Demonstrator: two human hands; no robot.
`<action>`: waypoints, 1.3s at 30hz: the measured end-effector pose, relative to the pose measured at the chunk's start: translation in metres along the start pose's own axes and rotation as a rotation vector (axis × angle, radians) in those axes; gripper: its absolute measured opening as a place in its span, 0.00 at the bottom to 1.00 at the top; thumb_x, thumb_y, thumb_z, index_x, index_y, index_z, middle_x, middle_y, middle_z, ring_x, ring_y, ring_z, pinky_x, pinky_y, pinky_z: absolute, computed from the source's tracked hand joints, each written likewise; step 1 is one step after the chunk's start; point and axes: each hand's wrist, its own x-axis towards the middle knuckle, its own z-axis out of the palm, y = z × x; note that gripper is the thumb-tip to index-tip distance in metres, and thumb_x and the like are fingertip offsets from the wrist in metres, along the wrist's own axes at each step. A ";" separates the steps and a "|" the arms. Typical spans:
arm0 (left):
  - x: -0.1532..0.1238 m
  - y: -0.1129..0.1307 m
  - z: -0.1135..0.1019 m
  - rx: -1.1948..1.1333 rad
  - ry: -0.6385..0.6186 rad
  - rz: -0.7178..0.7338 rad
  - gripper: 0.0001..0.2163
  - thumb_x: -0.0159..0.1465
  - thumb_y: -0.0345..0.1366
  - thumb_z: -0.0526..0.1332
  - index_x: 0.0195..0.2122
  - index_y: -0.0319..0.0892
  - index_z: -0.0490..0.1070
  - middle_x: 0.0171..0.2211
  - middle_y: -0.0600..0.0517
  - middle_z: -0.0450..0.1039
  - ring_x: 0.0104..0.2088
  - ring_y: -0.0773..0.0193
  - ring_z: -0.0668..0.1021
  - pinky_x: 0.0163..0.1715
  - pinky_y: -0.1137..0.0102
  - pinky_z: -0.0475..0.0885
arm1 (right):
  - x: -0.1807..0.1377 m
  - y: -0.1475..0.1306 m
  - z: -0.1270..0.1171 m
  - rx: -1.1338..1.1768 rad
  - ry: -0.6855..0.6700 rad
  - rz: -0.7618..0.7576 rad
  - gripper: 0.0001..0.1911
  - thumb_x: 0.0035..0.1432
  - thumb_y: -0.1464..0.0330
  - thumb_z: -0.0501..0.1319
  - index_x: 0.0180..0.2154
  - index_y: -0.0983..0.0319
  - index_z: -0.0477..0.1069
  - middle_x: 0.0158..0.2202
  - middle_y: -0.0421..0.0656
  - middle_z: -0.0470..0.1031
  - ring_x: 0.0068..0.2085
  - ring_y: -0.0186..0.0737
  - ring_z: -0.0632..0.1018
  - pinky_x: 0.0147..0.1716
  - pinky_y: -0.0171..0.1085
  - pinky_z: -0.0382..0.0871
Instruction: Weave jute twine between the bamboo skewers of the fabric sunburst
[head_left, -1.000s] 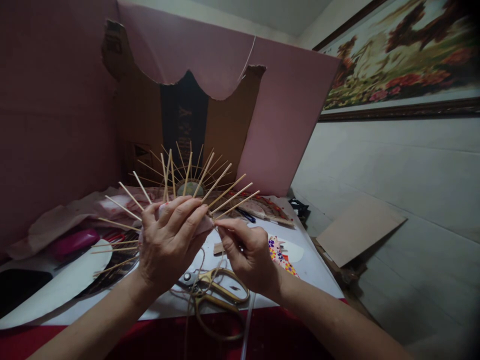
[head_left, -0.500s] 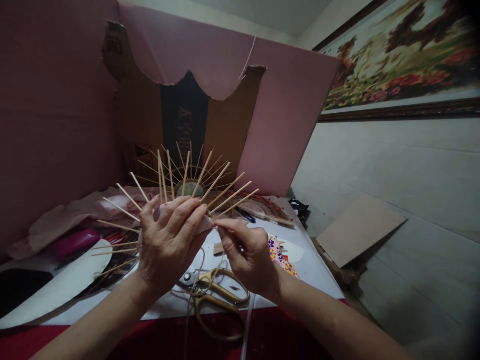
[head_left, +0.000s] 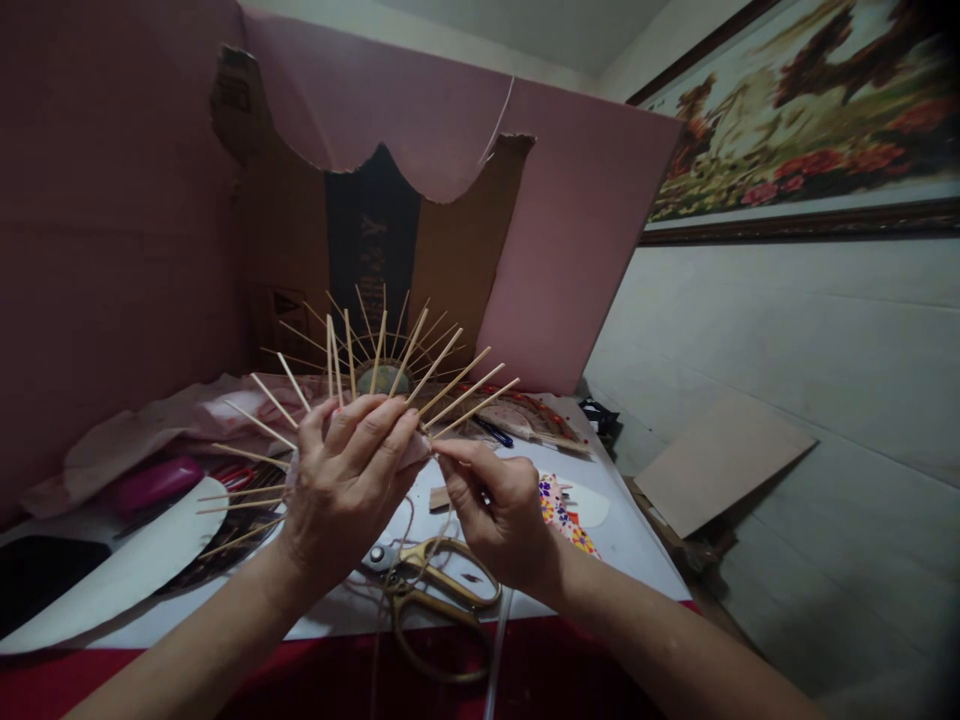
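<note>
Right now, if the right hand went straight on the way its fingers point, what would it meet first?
Probably the pale pink cloth at the base of the wooden sticks, under the left hand; depth leaves exact contact unclear.

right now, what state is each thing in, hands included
left hand: closed around the stick piece
stick piece: held up, sticks fanned out
right hand: fingertips pinched at the piece's edge, contents too small to tell
scissors: lying down, blades mostly hidden
twine: loose, trailing by the scissors
cardboard: upright, top edge jagged
pink cloth: crumpled
framed picture: hung on wall
</note>
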 end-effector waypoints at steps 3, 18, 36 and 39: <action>0.000 0.000 0.000 -0.008 0.001 0.003 0.17 0.58 0.30 0.63 0.49 0.37 0.66 0.47 0.41 0.74 0.49 0.48 0.74 0.51 0.48 0.64 | 0.000 0.000 0.000 -0.005 -0.011 0.007 0.12 0.59 0.75 0.57 0.45 0.64 0.71 0.28 0.40 0.74 0.22 0.28 0.67 0.24 0.31 0.61; 0.000 0.000 -0.001 -0.026 0.015 -0.005 0.18 0.57 0.29 0.64 0.49 0.38 0.67 0.47 0.40 0.74 0.49 0.50 0.73 0.52 0.50 0.63 | 0.001 -0.003 -0.003 0.072 0.018 0.000 0.12 0.59 0.75 0.57 0.45 0.63 0.71 0.26 0.38 0.72 0.21 0.27 0.64 0.22 0.30 0.59; 0.000 0.002 -0.004 -0.032 0.019 -0.022 0.19 0.58 0.30 0.63 0.51 0.42 0.65 0.47 0.43 0.74 0.50 0.50 0.73 0.53 0.49 0.62 | 0.004 -0.007 -0.005 -0.004 0.031 -0.002 0.09 0.60 0.74 0.56 0.41 0.62 0.71 0.27 0.40 0.75 0.20 0.28 0.67 0.21 0.31 0.61; 0.000 0.003 -0.004 -0.021 0.018 -0.020 0.19 0.58 0.30 0.63 0.51 0.42 0.65 0.47 0.42 0.74 0.50 0.51 0.73 0.53 0.49 0.62 | 0.004 -0.008 -0.006 0.001 0.034 0.005 0.09 0.61 0.73 0.55 0.41 0.62 0.71 0.28 0.40 0.76 0.20 0.28 0.67 0.20 0.31 0.61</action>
